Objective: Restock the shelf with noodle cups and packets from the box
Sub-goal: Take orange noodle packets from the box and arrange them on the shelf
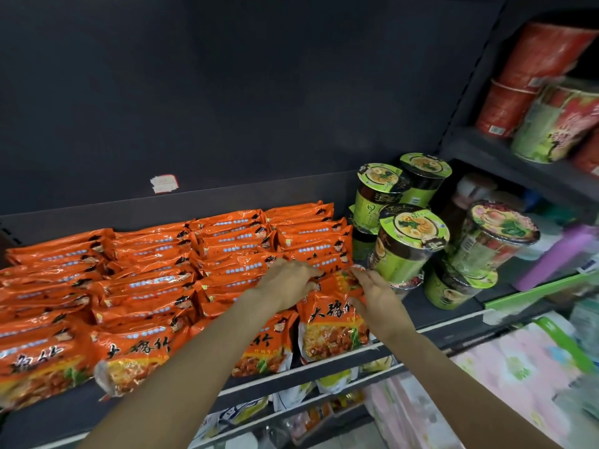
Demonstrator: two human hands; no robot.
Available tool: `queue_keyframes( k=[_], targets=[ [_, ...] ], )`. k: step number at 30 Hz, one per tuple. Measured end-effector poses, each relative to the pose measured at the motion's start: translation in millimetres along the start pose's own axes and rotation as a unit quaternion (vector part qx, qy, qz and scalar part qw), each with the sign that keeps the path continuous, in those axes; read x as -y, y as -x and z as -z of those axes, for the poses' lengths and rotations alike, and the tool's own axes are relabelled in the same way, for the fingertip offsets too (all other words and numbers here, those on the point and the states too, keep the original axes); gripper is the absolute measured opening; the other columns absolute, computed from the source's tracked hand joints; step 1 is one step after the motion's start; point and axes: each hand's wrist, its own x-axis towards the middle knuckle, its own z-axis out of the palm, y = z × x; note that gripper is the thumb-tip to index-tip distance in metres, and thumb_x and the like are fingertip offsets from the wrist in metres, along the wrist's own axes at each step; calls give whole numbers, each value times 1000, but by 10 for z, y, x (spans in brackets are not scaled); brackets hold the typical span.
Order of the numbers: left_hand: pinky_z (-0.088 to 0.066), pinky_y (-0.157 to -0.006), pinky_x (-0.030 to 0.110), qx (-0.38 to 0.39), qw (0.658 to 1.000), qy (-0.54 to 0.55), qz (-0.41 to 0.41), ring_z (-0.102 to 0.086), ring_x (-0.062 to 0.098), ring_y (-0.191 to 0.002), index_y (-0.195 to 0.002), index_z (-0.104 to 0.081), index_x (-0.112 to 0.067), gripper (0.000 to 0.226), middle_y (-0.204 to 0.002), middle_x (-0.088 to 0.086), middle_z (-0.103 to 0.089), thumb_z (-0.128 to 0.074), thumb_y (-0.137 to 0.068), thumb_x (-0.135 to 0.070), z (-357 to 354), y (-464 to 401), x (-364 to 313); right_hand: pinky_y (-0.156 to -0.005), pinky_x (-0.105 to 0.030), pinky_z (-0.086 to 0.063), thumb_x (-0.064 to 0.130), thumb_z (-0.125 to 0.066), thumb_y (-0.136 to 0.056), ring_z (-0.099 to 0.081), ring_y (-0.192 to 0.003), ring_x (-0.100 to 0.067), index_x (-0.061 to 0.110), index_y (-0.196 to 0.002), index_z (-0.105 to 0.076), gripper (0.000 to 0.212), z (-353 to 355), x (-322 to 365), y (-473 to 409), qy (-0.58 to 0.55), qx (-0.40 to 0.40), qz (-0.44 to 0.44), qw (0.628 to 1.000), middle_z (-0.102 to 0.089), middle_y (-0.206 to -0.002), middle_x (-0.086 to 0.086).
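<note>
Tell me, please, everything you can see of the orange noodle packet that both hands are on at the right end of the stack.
The orange noodle packet is a glossy, crinkled foil-like pouch with dark brush lettering above a noodle-dish picture. It stands nearly upright at the shelf's front edge, rightmost in the orange rows, beside the green cups. The left hand and right hand hold its top edge.
</note>
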Motion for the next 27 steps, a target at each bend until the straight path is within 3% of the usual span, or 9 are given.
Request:
queue_keyframes(
  k=[3, 8, 13, 16, 19, 24, 27],
  targets=[
    [-28, -103, 36, 3, 1000, 11, 29, -57, 20, -111, -138, -44, -25, 39, -125, 1, -62, -41, -100, -29, 4, -67, -113, -105, -32, -38, 17, -52, -94, -41, -128, -20, 14, -145, -30, 55, 24, -102, 36, -19, 7, 10, 1000, -37, -139, -2],
    [-29, -105, 42, 20, 996, 5, 84, -53, 21, -116, -126, -55, -22, 37, -119, 1, -63, -60, -90, -26, 16, -179, -254, -107, -31, -36, 16, -50, -95, -39, -129, -19, 16, -145, -30, 53, 104, -175, 33, -22, 28, 43, 998, -36, -142, -1],
    [-40, -102, 36, -68, 992, 68, 87, -63, 14, -101, -112, -65, -21, 25, -103, -2, -70, -58, -90, -12, 54, -119, -305, -105, -35, -39, 23, -54, -94, -40, -127, -18, 23, -144, -32, 55, 126, -137, -32, -1, 23, 80, 997, -37, -141, 1],
    [-34, -101, 39, -159, 983, 44, 83, -56, 15, -109, -113, -65, -26, 26, -112, -4, -66, -54, -92, -15, 151, -50, -266, -99, -35, -45, 24, -59, -91, -46, -121, -19, 27, -148, -22, 68, 137, -98, -67, -2, -2, 95, 995, -35, -139, 0],
    [-37, -102, 40, -163, 981, 79, 77, -52, 17, -114, -117, -63, -24, 27, -117, -2, -62, -57, -92, -17, 159, 7, -199, -94, -37, -49, 26, -58, -91, -49, -116, -20, 30, -149, -14, 73, 137, -26, -124, 22, 8, 84, 996, -32, -139, 0],
    [-41, -102, 35, -118, 980, 137, 79, -50, 18, -118, -124, -59, -20, 37, -125, 1, -59, -65, -87, -19, 14, 59, -105, -94, -38, -47, 28, -56, -92, -44, -122, -20, 28, -143, -31, 57, 98, -14, -178, 79, 24, 78, 993, -42, -134, -1],
    [-42, -97, 22, -123, 970, 175, 115, -53, 15, -110, -128, -55, -13, 46, -128, 5, -50, -68, -84, -13, -5, 38, -76, -94, -38, -47, 27, -57, -91, -44, -121, -20, 27, -139, -37, 52, 66, -36, -177, 88, 18, 79, 993, -45, -132, 1]
  ],
)
